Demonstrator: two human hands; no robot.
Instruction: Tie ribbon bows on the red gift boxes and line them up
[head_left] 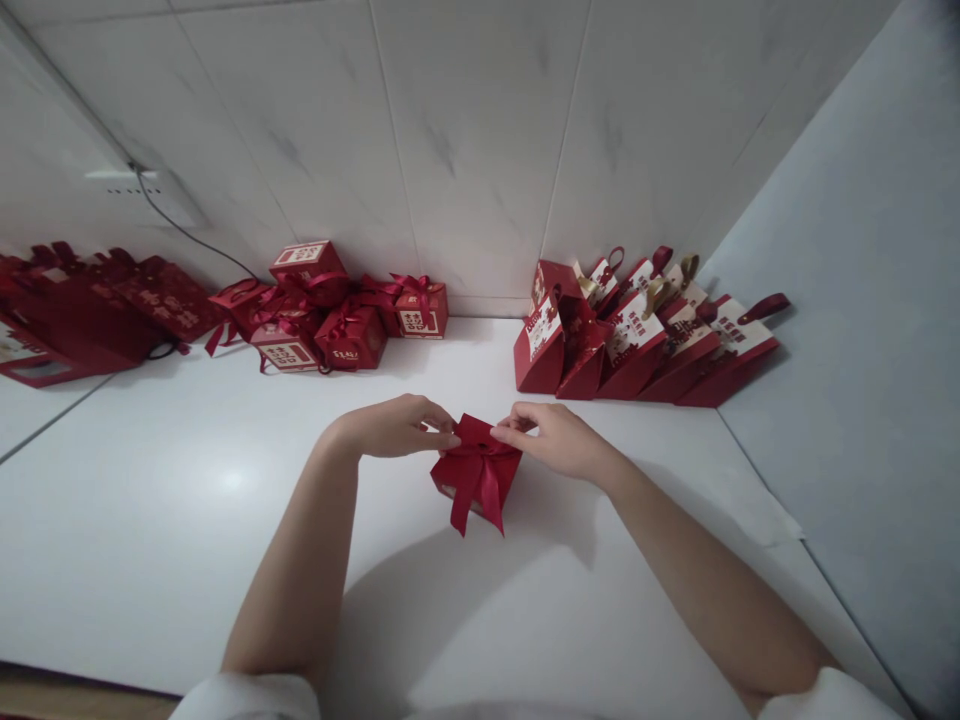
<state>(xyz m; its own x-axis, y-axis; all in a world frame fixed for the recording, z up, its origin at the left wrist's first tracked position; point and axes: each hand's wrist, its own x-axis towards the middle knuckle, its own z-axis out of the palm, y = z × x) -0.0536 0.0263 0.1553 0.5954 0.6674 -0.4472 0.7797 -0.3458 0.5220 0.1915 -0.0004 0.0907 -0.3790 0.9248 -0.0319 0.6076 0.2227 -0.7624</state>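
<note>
A small red gift box (444, 475) stands on the white tabletop in front of me, with its red lid flap raised at the far side. A red satin ribbon (489, 490) is tied across its top, its two tails hanging down the side nearest me. At the left end of the ribbon, my left hand (401, 425) has thumb and fingers closed in a pinch. My right hand (555, 440) pinches at the right end, close to the flap. The fingertips partly cover the ribbon where they touch it.
Several ribboned red boxes (351, 338) are piled against the tiled wall. Triangular red boxes (632, 340) with strap loops stand in a row at the back right. Red bags (82, 315) sit far left, by a dark cable (187, 235). A pale panel (855, 300) borders the right.
</note>
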